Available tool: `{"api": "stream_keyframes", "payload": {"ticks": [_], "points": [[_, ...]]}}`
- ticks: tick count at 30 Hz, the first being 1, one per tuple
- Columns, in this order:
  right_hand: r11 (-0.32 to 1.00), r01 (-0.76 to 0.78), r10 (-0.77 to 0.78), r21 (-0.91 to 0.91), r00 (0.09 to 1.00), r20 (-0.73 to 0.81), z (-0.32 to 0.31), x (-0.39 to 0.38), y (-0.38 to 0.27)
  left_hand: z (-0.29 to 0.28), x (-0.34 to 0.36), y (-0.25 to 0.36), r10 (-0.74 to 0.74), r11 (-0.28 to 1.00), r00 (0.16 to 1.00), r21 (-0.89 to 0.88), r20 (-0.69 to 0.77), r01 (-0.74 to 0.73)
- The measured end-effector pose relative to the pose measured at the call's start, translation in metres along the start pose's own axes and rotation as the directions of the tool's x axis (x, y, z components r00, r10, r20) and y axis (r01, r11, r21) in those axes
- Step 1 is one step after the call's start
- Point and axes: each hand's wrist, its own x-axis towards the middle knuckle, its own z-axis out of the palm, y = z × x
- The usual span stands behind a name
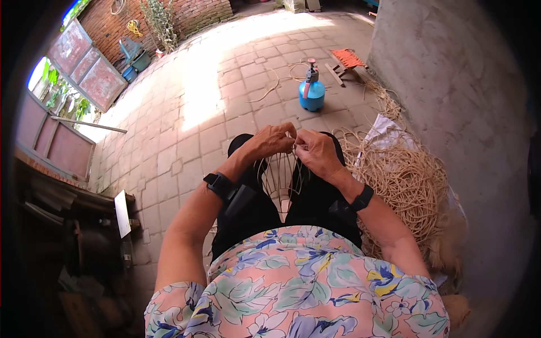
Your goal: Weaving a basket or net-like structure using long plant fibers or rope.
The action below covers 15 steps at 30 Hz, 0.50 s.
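My left hand and my right hand meet over my lap, fingertips pinched close together at the top of a thin, open frame of curved rods; whether it is wire or cane I cannot tell. The frame hangs between my black-trousered knees. A large tangled heap of beige cord lies beside my right leg, with a white sack behind it. What exactly sits between my fingertips is too small to make out.
Ahead on the paving stands a blue pump sprayer, with an orange-seated folding stool behind it and loose cord around. A concrete wall rises at right. Dark clutter and a metal gate are at left.
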Motion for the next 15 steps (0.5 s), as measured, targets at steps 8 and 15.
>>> {"api": "stream_keyframes", "payload": {"ticks": [8,15], "points": [[0.986,-0.153,0.155,0.059,0.988,-0.022,-0.007,-0.004,0.008,-0.002,0.002,-0.002,-0.04,0.998,0.998,-0.043,0.052,0.042],[0.995,-0.089,0.091,-0.042,0.995,0.032,0.007,-0.004,0.001,0.002,0.002,-0.002,0.151,0.955,0.987,0.25,0.046,-0.158]]}}
